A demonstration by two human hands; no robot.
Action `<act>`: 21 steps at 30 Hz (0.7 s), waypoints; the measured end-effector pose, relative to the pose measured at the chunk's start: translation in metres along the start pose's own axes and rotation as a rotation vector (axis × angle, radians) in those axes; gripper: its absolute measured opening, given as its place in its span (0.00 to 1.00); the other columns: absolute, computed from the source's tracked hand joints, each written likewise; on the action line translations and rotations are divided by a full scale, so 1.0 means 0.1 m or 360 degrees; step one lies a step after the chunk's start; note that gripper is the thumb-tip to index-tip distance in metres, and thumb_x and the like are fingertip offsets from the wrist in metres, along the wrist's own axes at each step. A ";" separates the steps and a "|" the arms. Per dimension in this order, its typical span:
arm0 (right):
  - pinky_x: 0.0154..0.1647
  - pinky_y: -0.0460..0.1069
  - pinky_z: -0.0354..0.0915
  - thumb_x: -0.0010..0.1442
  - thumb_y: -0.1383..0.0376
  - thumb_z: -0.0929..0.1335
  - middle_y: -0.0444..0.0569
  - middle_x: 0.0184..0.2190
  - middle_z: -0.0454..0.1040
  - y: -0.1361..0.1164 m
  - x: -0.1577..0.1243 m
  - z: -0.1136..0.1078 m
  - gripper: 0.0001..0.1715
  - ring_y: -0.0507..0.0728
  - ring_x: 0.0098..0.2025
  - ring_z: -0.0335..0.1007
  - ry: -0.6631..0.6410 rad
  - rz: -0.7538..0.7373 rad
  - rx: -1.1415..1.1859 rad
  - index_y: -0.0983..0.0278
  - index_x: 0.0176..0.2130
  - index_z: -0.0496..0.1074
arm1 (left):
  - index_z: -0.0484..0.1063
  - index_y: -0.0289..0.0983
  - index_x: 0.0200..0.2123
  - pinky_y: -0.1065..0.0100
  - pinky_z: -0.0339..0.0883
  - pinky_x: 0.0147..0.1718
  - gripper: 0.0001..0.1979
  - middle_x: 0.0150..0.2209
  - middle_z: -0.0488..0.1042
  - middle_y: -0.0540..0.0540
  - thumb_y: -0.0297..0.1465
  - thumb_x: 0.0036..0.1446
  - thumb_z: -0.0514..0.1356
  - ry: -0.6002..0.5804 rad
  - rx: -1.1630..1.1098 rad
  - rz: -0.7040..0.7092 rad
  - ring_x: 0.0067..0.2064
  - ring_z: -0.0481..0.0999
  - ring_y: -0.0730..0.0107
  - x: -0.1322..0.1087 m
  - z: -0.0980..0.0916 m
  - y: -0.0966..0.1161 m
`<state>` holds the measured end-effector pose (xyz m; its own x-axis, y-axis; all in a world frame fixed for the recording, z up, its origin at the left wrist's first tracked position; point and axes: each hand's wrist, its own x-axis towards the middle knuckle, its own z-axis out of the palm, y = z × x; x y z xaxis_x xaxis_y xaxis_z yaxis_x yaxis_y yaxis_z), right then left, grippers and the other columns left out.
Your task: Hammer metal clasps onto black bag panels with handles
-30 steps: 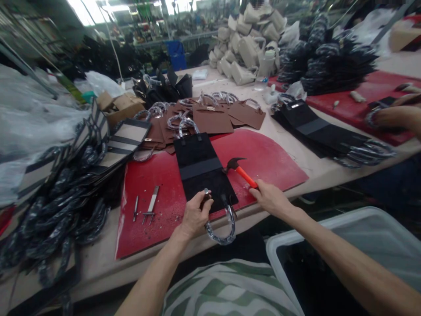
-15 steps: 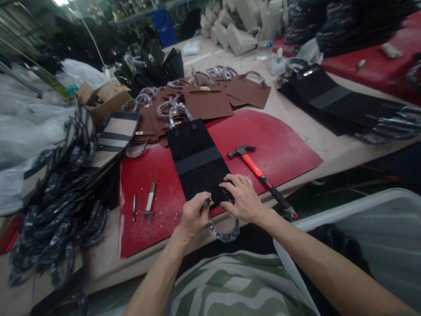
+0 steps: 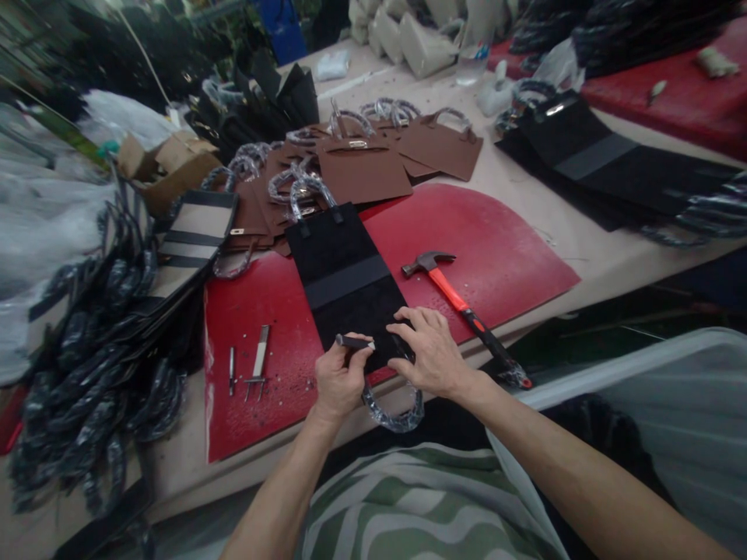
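A long black bag panel (image 3: 344, 276) lies across the red mat, with a plastic-wrapped handle (image 3: 312, 187) at its far end. A second plastic-wrapped handle (image 3: 394, 420) loops past the table edge at its near end. My left hand (image 3: 340, 385) is closed, pinching a short dark strip (image 3: 353, 341) with a pale tip just above the panel; whether this strip belongs to the near handle I cannot tell. Over the panel's near right corner, my right hand (image 3: 432, 350) rests with curved fingers apart, around the handle's right end, which is partly hidden.
A claw hammer (image 3: 449, 292) lies on the red mat (image 3: 496, 233) to the right. A pronged metal tool (image 3: 260, 362) and a slim metal rod (image 3: 232, 371) lie left. Brown bag panels (image 3: 365, 171) are beyond; black handled pieces (image 3: 117, 334) pile up left, black panels (image 3: 607, 155) right.
My left hand has moved slightly left and turned, so the dark strip with its pale tip now shows lying sideways. My right hand keeps its place on the panel.
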<state>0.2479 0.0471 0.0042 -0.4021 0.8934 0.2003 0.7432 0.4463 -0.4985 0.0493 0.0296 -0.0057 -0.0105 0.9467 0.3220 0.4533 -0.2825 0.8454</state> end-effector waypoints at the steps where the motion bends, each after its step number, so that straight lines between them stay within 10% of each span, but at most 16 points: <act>1: 0.59 0.60 0.53 0.54 0.57 0.74 0.55 0.59 0.64 0.00 0.00 0.00 0.30 0.67 0.58 0.57 -0.0003 -0.0001 -0.0001 0.62 0.55 0.71 | 0.76 0.37 0.39 0.68 0.76 0.41 0.06 0.37 0.81 0.46 0.31 0.62 0.60 0.0003 0.0024 0.0018 0.39 0.81 0.66 0.00 0.01 0.00; 21: 0.58 0.60 0.52 0.54 0.57 0.74 0.55 0.59 0.64 0.00 0.00 -0.01 0.31 0.67 0.58 0.56 -0.0014 0.0006 0.0015 0.63 0.55 0.71 | 0.74 0.37 0.40 0.68 0.74 0.42 0.05 0.38 0.80 0.46 0.28 0.63 0.58 -0.0065 0.0133 0.0129 0.40 0.80 0.67 0.04 0.03 -0.01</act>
<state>0.2483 0.0470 0.0050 -0.4038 0.8947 0.1911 0.7398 0.4422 -0.5071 0.0514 0.0346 -0.0067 0.0644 0.9273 0.3687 0.5240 -0.3459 0.7783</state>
